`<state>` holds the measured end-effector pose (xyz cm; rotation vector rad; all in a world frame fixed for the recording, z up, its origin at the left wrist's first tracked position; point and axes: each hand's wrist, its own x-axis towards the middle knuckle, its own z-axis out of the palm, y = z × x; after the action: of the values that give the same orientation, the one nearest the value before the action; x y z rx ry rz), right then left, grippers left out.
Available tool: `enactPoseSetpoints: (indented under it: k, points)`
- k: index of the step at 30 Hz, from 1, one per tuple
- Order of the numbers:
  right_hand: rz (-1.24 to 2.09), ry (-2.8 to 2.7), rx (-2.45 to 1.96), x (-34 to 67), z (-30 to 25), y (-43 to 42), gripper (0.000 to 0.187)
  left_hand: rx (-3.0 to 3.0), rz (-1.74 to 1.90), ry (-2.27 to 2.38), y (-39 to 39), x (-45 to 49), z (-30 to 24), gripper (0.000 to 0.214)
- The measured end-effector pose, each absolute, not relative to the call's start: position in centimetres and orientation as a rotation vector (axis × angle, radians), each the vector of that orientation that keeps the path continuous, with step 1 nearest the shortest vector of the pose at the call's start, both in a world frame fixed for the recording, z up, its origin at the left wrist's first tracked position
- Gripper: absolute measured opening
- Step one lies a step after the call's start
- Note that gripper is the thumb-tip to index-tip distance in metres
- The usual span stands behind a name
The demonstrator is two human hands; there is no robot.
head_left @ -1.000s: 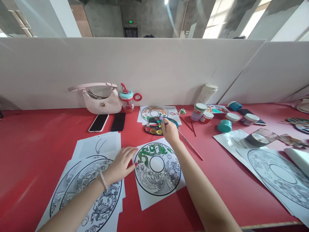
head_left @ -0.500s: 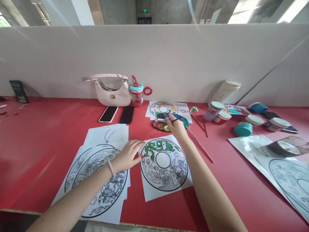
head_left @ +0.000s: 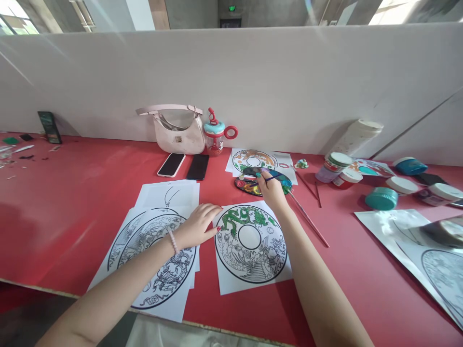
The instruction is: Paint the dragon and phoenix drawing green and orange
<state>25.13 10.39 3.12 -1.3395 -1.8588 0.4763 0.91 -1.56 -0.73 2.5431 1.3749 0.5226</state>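
My right hand (head_left: pixel 272 189) is closed round a dark-handled paintbrush (head_left: pixel 274 177), its tip down in the colours of an oval paint palette (head_left: pixel 285 182). My left hand (head_left: pixel 200 225) lies with fingers stretched, its fingertips at the left edge of a line-drawing sheet (head_left: pixel 231 285). That sheet has a ring design with a dragon painted green at the top; the bird below is unpainted. Under my left forearm are several overlapping sheets (head_left: pixel 173 308) with similar black ring drawings. A second, long paintbrush (head_left: pixel 309 219) rests against the palette's right side.
Behind the palette lies a partly coloured sheet (head_left: pixel 289 159). A pink handbag (head_left: pixel 181 140), a cup with a red handle (head_left: pixel 215 140) and two phones (head_left: pixel 197 167) stand or lie at the back. Paint jars (head_left: pixel 381 198) and a plastic-covered drawing (head_left: pixel 390 226) are on the right.
The view has shifted left, so things appear farther right. My right hand still holds the brush at the palette, and my left hand stays at the sheet's edge.
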Motion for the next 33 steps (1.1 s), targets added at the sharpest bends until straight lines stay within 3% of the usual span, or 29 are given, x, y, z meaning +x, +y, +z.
enactPoseSetpoints:
  k: [7, 14, 24, 33]
  points:
    - [0.422, -1.855, -1.374, 25.4, 3.3, 10.3, 0.022, 2.434, 0.649, 1.762, 1.3, -2.0, -0.2, 0.04]
    - [0.408, -1.885, -1.368, 25.6, 3.6, 10.0, 0.022, 2.008, 0.76, 2.358, 8.0, -11.2, 0.5, 0.052]
    - [0.442, -1.87, -1.371, 25.4, 3.8, 9.9, 0.022, 2.039, 0.751, 2.34, 7.5, -12.2, 0.3, 0.054]
    - [0.418, -1.884, -1.39, 25.5, 3.8, 9.9, 0.021, 2.473, 0.615, 1.598, 2.1, -2.8, -0.3, 0.045]
